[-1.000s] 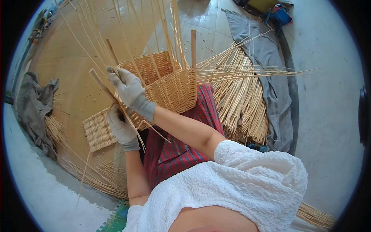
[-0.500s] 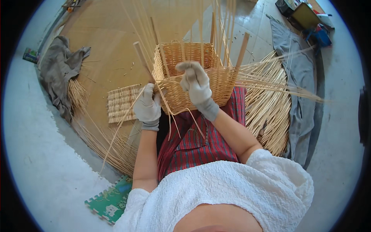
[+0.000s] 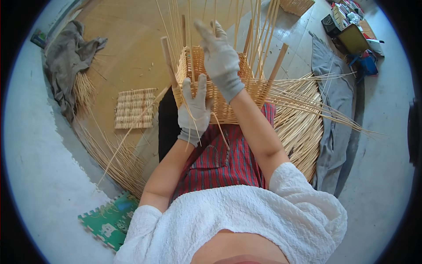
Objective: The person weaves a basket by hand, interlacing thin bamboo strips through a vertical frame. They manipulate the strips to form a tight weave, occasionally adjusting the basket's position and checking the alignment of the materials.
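A half-woven square wicker basket (image 3: 250,94) rests on my lap against a red striped skirt (image 3: 220,160). Long upright reed stakes (image 3: 246,26) rise from its rim, with wooden corner sticks (image 3: 168,59). My left hand (image 3: 193,112), in a grey glove, lies against the near basket wall, fingers pointing up, with a thin weaving reed (image 3: 221,132) trailing down from it. My right hand (image 3: 220,57), also gloved, reaches up above the rim and closes among the stakes, its index finger raised.
A small flat woven panel (image 3: 134,108) lies on the wooden board (image 3: 123,44) to the left. Loose reed bundles fan out at right (image 3: 303,127) and lower left (image 3: 118,163). Grey cloths (image 3: 66,57) (image 3: 334,114), a green foam tile (image 3: 110,220), boxes (image 3: 351,37).
My right hand has risen from the basket rim up into the stakes. My left hand shifted from the basket's left side onto its near wall. The view swung, bringing the basket to centre.
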{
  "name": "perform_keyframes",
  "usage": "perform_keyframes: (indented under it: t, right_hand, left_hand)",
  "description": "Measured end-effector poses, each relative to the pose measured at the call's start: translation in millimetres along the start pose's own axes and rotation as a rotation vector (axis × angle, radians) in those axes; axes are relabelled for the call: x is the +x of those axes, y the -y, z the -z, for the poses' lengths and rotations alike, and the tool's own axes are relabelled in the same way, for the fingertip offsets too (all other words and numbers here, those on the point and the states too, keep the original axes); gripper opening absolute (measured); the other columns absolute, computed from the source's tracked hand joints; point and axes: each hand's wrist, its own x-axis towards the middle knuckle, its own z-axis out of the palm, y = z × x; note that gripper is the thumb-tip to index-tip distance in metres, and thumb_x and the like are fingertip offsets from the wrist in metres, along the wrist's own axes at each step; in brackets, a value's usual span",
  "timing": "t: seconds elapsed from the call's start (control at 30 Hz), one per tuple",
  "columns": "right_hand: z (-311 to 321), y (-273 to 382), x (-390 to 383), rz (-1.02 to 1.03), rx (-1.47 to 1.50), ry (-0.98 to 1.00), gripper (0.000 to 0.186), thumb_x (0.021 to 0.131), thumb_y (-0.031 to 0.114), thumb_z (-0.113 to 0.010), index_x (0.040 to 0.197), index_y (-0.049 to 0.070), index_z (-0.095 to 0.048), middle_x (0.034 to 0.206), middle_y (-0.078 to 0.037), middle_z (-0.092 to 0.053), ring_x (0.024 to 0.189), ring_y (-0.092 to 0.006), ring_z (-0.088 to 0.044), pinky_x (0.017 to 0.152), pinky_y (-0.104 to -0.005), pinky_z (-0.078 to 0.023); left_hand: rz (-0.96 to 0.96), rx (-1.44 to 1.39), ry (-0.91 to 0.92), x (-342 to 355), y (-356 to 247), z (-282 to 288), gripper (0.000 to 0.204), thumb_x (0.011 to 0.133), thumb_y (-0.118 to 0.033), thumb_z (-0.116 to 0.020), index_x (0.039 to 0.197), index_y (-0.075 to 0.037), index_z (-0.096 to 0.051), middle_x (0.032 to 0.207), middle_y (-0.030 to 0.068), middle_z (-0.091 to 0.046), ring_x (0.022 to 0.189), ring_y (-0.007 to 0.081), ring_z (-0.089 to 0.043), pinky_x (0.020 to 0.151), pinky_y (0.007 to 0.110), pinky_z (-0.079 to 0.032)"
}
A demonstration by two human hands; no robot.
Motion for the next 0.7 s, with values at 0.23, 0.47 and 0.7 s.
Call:
perform_keyframes:
  t: [0.23,0.47,0.7]
  right_hand:
    - [61.7,-86.3,-139.2,-0.117,0.040,-0.154,0.046,0.107,0.006,-0.047,0.153,0.004,-0.046,0.125,-0.017,-0.070,0.099,-0.0205,-0.072,0.088,-0.0306,-0.058]
    - [23.5,24.4,-161.5,0.132,0.408,0.110,0.034,0.094,-0.003,-0.061,0.127,0.004,-0.068,0.103,-0.014,-0.076,0.079,-0.0235,-0.074,0.065,-0.0346,-0.059]
    - [-42.7,91.5,-99.8,0.257,0.220,0.370,0.047,0.088,0.024,-0.075,0.134,0.019,-0.066,0.087,-0.009,-0.068,0.072,-0.0275,-0.066,0.059,-0.0392,-0.053]
  left_hand:
    - [-0.022,-0.246,-0.103,-2.8,1.4,8.5,0.057,0.090,-0.016,-0.074,0.144,-0.023,-0.056,0.150,0.0246,-0.044,0.117,0.0374,-0.063,0.088,0.047,-0.058]
    - [0.138,-0.644,-0.589,7.2,52.9,-6.7,0.035,0.089,-0.005,-0.077,0.120,0.004,-0.062,0.123,0.0167,-0.063,0.115,0.0265,-0.061,0.096,0.037,-0.053]
    - [0.359,-1.380,-0.391,14.4,37.2,9.7,0.040,0.090,0.006,-0.073,0.128,0.003,-0.058,0.124,0.0159,-0.064,0.116,0.0233,-0.063,0.102,0.033,-0.053]
